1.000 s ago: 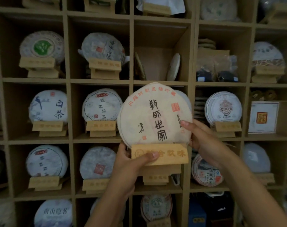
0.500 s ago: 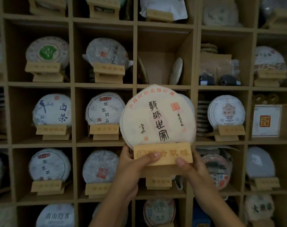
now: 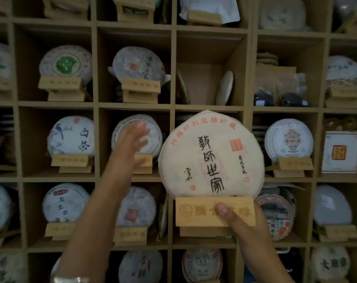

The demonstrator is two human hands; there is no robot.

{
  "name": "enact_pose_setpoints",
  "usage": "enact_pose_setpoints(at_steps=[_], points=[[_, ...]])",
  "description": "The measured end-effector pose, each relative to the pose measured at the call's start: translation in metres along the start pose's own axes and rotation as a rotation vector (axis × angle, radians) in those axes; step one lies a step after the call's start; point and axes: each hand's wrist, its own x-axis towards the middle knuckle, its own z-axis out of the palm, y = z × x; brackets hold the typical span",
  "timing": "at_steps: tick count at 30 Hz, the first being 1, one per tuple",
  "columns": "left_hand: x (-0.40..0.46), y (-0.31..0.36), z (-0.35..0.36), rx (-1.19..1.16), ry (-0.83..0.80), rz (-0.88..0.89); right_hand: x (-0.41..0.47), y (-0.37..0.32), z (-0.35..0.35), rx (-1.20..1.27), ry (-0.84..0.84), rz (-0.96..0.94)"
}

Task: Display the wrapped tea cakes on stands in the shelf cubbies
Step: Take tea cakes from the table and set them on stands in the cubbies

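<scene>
Cream paper-wrapped round tea cake (image 3: 211, 154) stands upright on a pale engraved wooden stand (image 3: 214, 214), in front of the shelf's centre column. The right hand (image 3: 241, 219) grips the stand's front plate, thumb across it. The left hand (image 3: 132, 139), fingers spread and blurred, holds nothing, left of the cake. The open cubby (image 3: 210, 66) lies directly above it, nearer the right hand.

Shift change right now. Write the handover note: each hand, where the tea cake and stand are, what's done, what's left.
Right hand: grip on the wooden stand, thumb across its front.
Left hand: open, holding nothing, blurred, raised in front of the middle-row cubby to the left.
Large wrapped tea cake: upright on that stand, held in front of the shelf, not yet in a cubby.
Done: cake seated on stand.
Left: set the stand with its cake into a cubby; the open cubby above looks likeliest.
</scene>
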Motion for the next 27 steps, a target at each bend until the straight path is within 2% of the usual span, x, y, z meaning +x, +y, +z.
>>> enact_pose_setpoints(at_steps=[2, 3, 6, 8, 14, 19, 21, 23, 25, 27], points=[[0.022, 0.025, 0.001, 0.077, -0.227, 0.184, -0.002, 0.001, 0.001, -0.018, -0.005, 0.007], [0.031, 0.036, 0.006, 0.133, -0.370, 0.205, -0.002, 0.003, 0.001, -0.017, -0.020, 0.010], [0.051, 0.056, 0.026, 0.298, -0.758, 0.099, -0.005, 0.006, 0.006, 0.007, -0.055, 0.045], [0.058, 0.054, 0.033, 0.316, -0.825, 0.012, -0.007, 0.007, 0.006, 0.006, -0.046, 0.052], [0.063, 0.035, 0.039, 0.243, -0.913, -0.196, -0.015, 0.005, -0.003, 0.014, -0.069, 0.062], [0.063, 0.028, 0.044, 0.353, -0.879, -0.292, -0.016, 0.016, -0.003, 0.049, -0.047, 0.114], [0.060, 0.021, 0.046, 0.352, -0.801, -0.220, -0.015, 0.017, -0.003, 0.058, -0.034, 0.116], [0.053, 0.013, 0.047, 0.363, -0.665, -0.052, -0.012, 0.016, -0.003, 0.056, -0.015, 0.101], [0.046, 0.001, 0.045, 0.262, -0.523, 0.113, -0.009, 0.012, -0.003, 0.077, 0.006, 0.071], [0.039, -0.013, 0.039, 0.094, -0.426, 0.175, -0.005, 0.008, -0.005, 0.098, 0.018, 0.046]])
